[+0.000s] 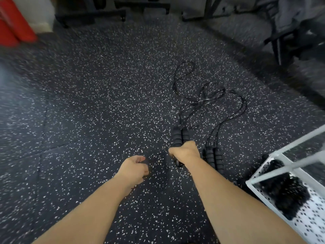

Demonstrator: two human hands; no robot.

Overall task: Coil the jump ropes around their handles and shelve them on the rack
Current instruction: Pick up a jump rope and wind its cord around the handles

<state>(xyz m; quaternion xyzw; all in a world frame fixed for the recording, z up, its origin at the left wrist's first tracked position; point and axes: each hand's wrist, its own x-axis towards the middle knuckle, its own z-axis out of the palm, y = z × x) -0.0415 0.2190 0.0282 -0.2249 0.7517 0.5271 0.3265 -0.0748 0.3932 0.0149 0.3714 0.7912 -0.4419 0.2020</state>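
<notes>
Head view, right hand (184, 153) gripping jump rope handles (179, 136), left hand (133, 169) loosely curled, empty

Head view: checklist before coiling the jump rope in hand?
1. Right hand grips the held jump rope by both handles: ok.
2. Left hand free to wind, holding nothing: ok.
3. Held rope's cord separate from the other's: not ok, the cords cross in a tangle on the floor.
4. Second jump rope's handles lie on the floor, outside the grip: ok.
5. Free space on the white rack: cannot tell, something black and blurred lies on it.
</notes>
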